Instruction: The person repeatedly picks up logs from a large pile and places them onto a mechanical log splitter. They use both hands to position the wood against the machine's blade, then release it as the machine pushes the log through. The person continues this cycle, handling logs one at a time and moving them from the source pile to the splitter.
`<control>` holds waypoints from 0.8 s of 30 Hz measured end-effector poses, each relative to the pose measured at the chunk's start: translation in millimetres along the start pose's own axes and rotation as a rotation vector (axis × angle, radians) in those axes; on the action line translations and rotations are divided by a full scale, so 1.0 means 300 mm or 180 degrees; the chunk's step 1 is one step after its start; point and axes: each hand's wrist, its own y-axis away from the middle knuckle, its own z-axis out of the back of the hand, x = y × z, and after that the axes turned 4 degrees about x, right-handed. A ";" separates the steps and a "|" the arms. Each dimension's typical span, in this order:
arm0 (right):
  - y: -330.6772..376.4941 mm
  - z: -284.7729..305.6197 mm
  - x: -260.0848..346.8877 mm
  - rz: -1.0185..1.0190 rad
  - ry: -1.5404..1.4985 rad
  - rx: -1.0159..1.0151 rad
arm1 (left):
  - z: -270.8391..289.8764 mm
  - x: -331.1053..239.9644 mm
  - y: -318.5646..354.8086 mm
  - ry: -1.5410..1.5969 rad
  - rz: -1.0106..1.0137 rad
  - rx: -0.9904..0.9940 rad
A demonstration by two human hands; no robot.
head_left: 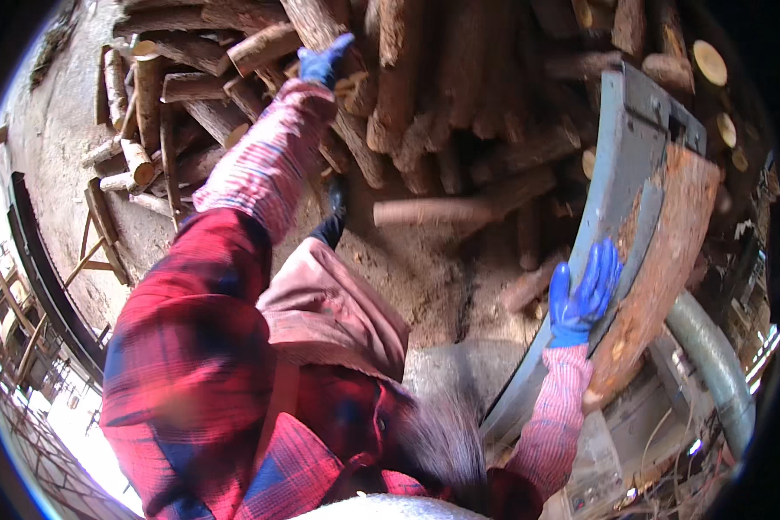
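Note:
My left hand (323,64), in a blue glove, reaches out to the wood pile. Its thumb and fingers close about the lower end of a rough-barked log (310,21); part of the grip is hidden. Lower on the right, my right hand (583,293), gloved in blue too, has its fingers stretched and lies against the grey-blue metal edge (600,186) of a machine. Beside that hand, a long reddish-brown slab of wood (667,273) lies along the metal.
Stacked logs (468,65) fill the far side, with shorter logs (147,95) at the left. One loose log (433,212) lies between pile and machine. A curved grey pipe (715,368) stands right of the slab. My booted foot (334,217) is near the logs.

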 end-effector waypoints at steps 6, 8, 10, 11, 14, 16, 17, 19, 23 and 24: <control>0.009 0.003 0.008 0.0048 -0.0023 -0.0100 | 0.040 -0.056 0.035 0.1438 0.0751 -0.0266; 0.002 0.001 0.002 0.0051 -0.0084 -0.0171 | 0.125 -0.059 0.091 0.0094 -0.1080 0.0361; -0.004 0.002 0.005 0.0028 -0.0059 -0.0194 | 0.216 -0.042 0.159 -0.1246 -0.2620 0.0164; 0.007 0.010 0.009 0.0000 -0.0054 -0.0189 | 0.273 -0.083 0.225 -0.1049 -0.2519 0.0571; 0.005 0.003 0.037 -0.0028 0.0081 -0.0283 | 0.372 -0.004 0.351 0.1380 -0.1142 0.1184; -0.027 0.016 0.093 -0.0152 0.0317 -0.0283 | 0.412 0.085 0.504 0.2536 -0.0295 0.1366; -0.091 0.038 0.216 -0.0145 -0.0217 -0.0748 | 0.446 0.082 0.570 0.2224 -0.0504 0.1442; -0.213 -0.034 0.527 -0.0074 -0.2194 -0.0699 | 0.538 0.030 0.720 0.2247 0.0035 0.1781; -0.278 -0.356 1.095 -0.2096 -0.7082 0.2222 | 0.588 -0.092 0.984 0.1017 -0.0766 0.2360; -0.301 -0.371 1.143 -0.2235 -0.7884 0.3258 | 0.562 -0.117 1.084 0.2546 0.0827 0.2161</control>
